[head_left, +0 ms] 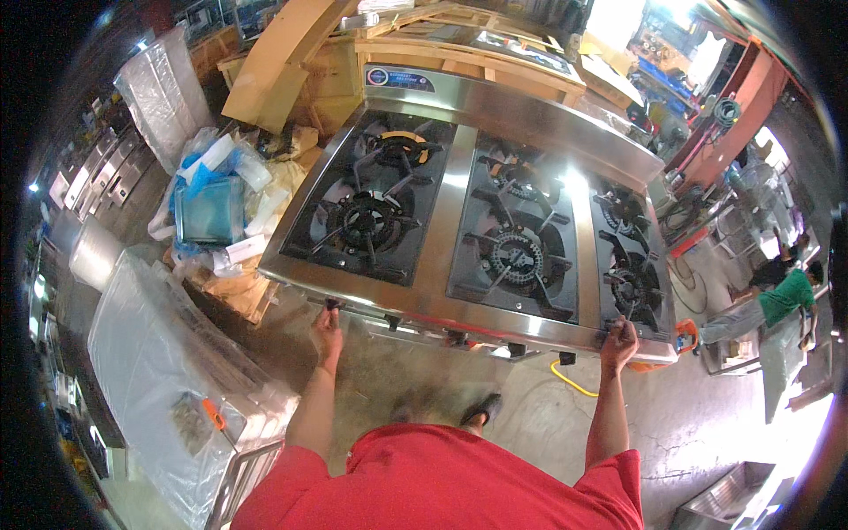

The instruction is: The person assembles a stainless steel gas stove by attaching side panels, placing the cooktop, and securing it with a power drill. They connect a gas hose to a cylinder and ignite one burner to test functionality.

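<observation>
A wide stainless steel gas stove [439, 212] stands in front of me, with black panels, several burners and black pan supports. Along its front edge sit black control knobs, one of them a middle knob [456, 337]. My left hand [327, 336] is closed at the left end of that edge, its fingers pinching a black knob [332, 304]. At the right end, my right hand [619, 345] is closed against the front edge, fingers bent. What lies within its fingers is hidden, though a knob [567, 359] shows just left of it.
Plastic-wrapped goods [168, 380] stand at my left, with an orange-handled tool [214, 413] on top. Wooden crates [459, 49] and cardboard [274, 62] lie behind the stove. A yellow hose [572, 380] runs along the floor. A person in green [784, 299] bends at the right.
</observation>
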The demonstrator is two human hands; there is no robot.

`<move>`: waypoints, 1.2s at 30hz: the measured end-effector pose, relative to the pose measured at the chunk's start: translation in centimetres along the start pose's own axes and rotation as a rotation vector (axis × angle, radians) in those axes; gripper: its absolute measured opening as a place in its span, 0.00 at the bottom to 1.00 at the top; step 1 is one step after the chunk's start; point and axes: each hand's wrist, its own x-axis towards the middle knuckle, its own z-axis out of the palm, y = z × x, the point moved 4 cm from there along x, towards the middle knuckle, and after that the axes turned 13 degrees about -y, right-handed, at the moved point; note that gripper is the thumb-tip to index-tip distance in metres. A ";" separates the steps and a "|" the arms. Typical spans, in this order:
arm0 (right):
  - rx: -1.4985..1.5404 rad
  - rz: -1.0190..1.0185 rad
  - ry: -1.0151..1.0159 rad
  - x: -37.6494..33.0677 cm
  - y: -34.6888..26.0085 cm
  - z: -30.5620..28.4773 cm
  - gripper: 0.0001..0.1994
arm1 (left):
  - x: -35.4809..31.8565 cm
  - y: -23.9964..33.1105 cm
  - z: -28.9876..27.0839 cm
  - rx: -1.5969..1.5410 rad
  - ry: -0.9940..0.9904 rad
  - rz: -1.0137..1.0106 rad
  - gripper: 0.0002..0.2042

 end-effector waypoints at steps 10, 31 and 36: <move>-0.027 0.016 -0.034 -0.3 0.7 0.2 0.14 | 1.0 -3.0 0.3 -0.758 -0.007 -0.653 0.20; 0.071 0.087 -0.042 -1.1 1.5 0.0 0.11 | 0.0 -1.7 -0.7 -0.792 0.089 -0.730 0.14; -0.046 0.095 -0.038 -1.2 1.3 -0.3 0.13 | -1.1 -0.1 -0.8 -0.347 0.105 -0.266 0.12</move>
